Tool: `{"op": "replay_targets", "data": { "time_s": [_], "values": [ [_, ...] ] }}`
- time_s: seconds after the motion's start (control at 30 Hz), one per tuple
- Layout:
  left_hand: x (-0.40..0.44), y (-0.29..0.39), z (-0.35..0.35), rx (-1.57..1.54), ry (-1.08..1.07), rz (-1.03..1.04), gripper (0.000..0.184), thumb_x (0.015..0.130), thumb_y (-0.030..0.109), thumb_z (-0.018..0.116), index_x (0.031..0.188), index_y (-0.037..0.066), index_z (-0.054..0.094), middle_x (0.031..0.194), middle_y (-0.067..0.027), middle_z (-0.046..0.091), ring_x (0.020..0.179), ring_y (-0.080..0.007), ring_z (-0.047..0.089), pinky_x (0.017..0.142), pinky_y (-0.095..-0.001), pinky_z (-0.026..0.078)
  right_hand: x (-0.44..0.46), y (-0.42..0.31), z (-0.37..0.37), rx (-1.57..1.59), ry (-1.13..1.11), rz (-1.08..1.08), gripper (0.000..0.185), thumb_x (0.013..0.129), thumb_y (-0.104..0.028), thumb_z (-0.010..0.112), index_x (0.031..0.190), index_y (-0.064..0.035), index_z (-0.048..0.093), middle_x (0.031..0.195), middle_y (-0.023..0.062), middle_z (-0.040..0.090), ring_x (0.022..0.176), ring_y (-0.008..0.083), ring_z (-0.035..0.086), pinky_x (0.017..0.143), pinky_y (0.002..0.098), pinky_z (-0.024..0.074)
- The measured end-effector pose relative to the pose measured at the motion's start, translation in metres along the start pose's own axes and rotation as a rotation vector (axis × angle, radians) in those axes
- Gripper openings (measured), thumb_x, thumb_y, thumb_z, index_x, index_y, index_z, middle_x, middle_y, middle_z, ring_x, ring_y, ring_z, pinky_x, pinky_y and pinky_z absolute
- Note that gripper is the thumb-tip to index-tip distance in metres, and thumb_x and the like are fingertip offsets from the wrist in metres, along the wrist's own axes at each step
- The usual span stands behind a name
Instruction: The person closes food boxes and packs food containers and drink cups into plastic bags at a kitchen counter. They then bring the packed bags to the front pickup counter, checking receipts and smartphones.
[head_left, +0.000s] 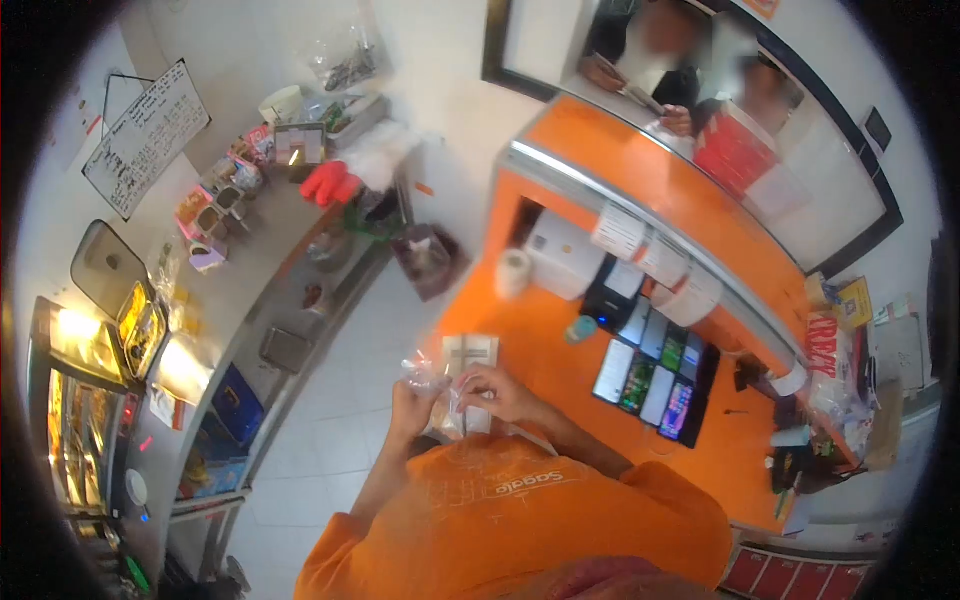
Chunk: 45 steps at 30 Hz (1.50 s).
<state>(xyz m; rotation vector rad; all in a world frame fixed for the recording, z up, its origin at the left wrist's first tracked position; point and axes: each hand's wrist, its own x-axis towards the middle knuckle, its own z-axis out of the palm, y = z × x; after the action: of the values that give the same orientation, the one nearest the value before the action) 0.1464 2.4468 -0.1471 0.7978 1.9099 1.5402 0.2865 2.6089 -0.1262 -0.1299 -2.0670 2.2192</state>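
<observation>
My left hand (412,408) is closed round a crumpled clear plastic bag (424,370), part of which puffs up above the fingers. Close beside it, my right hand (496,392) is closed too, its thumb and fingers pinching at the bag's edge. Just behind both hands lies a pale paper-like packet (470,349) with a dark strip, at the left edge of the orange counter (540,365). Whatever is inside the bag is too blurred to make out.
Several lit phones (640,385) lie on the counter to the right, near a black printer (610,290) and a paper roll (514,270). Two people stand behind the raised ledge (620,160). A long grey shelf (270,235) with a lit food display (85,370) curves along the left.
</observation>
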Motion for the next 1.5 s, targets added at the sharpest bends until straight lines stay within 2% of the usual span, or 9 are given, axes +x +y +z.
{"op": "replay_targets", "data": {
  "time_s": [0.17, 0.23, 0.43, 0.57, 0.67, 0.87, 1.13, 1.23, 1.5],
  "values": [
    [0.000, 0.000, -0.147, 0.155, 0.101, 0.073, 0.015, 0.083, 0.013, 0.073, 0.088, -0.002, 0.073, 0.081, -0.0129, 0.073, 0.071, -0.0183, 0.068, 0.063, -0.0329, 0.051, 0.125, 0.000, 0.068, 0.389, -0.083, 0.109, 0.023, 0.094, -0.002, 0.058, 0.116, -0.0050, 0.050, 0.090, 0.0062, 0.064, 0.082, 0.0191, 0.067, 0.073, 0.0314, 0.0542],
    [-0.003, -0.017, -0.205, 0.286, 0.176, 0.248, 0.016, 0.084, 0.014, 0.073, 0.085, -0.002, 0.072, 0.080, -0.0156, 0.072, 0.071, -0.0189, 0.069, 0.062, -0.0340, 0.051, 0.176, 0.001, 0.097, 0.532, 0.205, 0.259, 0.033, 0.092, -0.003, 0.062, 0.122, -0.0082, 0.050, 0.095, 0.0051, 0.060, 0.079, 0.0178, 0.063, 0.068, 0.0291, 0.0547],
    [-0.025, -0.033, -0.343, 0.315, 0.442, -0.178, 0.024, 0.084, 0.019, 0.075, 0.078, -0.003, 0.069, 0.068, -0.0143, 0.067, 0.059, -0.0160, 0.060, 0.056, -0.0334, 0.046, 0.350, 0.011, 0.126, 0.401, -0.132, 0.187, 0.028, 0.090, -0.008, 0.063, 0.117, -0.0107, 0.054, 0.090, 0.0010, 0.060, 0.077, 0.0111, 0.058, 0.064, 0.0226, 0.0459],
    [-0.036, -0.060, -0.394, 0.227, 0.724, -0.215, 0.025, 0.084, 0.021, 0.076, 0.078, -0.003, 0.070, 0.064, -0.0088, 0.065, 0.056, -0.0118, 0.054, 0.053, -0.0324, 0.044, 0.489, 0.012, 0.175, -0.070, -0.189, 0.120, 0.025, 0.087, -0.019, 0.070, 0.108, -0.0081, 0.061, 0.089, 0.0043, 0.064, 0.079, 0.0128, 0.061, 0.068, 0.0261, 0.0474],
    [-0.031, -0.066, -0.428, 0.182, 0.869, -0.274, 0.025, 0.084, 0.021, 0.075, 0.082, -0.003, 0.071, 0.068, -0.0063, 0.067, 0.061, -0.0100, 0.057, 0.055, -0.0312, 0.045, 0.615, 0.059, 0.212, -0.501, -0.199, -0.234, 0.032, 0.083, -0.026, 0.073, 0.105, -0.0050, 0.064, 0.094, 0.0095, 0.067, 0.084, 0.0175, 0.064, 0.075, 0.0315, 0.0491],
    [-0.010, -0.069, -0.473, 0.001, 1.151, -0.387, 0.022, 0.084, 0.014, 0.075, 0.096, -0.004, 0.071, 0.089, -0.0062, 0.071, 0.081, -0.0123, 0.063, 0.071, -0.0303, 0.050, 0.825, 0.127, 0.356, -0.723, -0.555, -0.208, 0.060, 0.073, -0.042, 0.080, 0.118, -0.0067, 0.063, 0.105, 0.0172, 0.069, 0.097, 0.0273, 0.066, 0.086, 0.0397, 0.0503],
    [0.007, -0.103, -0.485, -0.205, 1.524, -0.517, 0.023, 0.085, 0.013, 0.074, 0.100, -0.004, 0.070, 0.093, -0.0068, 0.070, 0.085, -0.0135, 0.063, 0.076, -0.0298, 0.050, 0.821, 0.162, 0.530, -1.103, -0.833, -0.149, 0.099, 0.064, -0.052, 0.084, 0.145, -0.0205, 0.036, 0.144, 0.0172, 0.046, 0.124, 0.0430, 0.050, 0.094, 0.0591, 0.0451],
    [0.005, -0.116, -0.485, -0.190, 1.519, -0.485, 0.024, 0.084, 0.014, 0.074, 0.099, -0.005, 0.070, 0.093, -0.0092, 0.070, 0.085, -0.0165, 0.063, 0.076, -0.0326, 0.050, 0.817, 0.225, 0.559, -1.109, -0.717, -0.211, 0.088, 0.066, -0.048, 0.082, 0.140, -0.0235, 0.042, 0.143, 0.0163, 0.045, 0.120, 0.0411, 0.053, 0.092, 0.0571, 0.0470],
    [-0.014, -0.135, -0.505, 0.037, 1.141, -0.342, 0.033, 0.081, 0.026, 0.077, 0.091, -0.005, 0.070, 0.084, -0.0129, 0.071, 0.074, -0.0210, 0.064, 0.068, -0.0368, 0.049, 0.732, 0.120, 0.450, -0.977, -0.456, -0.053, 0.073, 0.069, -0.042, 0.079, 0.134, -0.0304, 0.047, 0.129, 0.0161, 0.053, 0.110, 0.0379, 0.060, 0.088, 0.0501, 0.0506]
  ]
}}
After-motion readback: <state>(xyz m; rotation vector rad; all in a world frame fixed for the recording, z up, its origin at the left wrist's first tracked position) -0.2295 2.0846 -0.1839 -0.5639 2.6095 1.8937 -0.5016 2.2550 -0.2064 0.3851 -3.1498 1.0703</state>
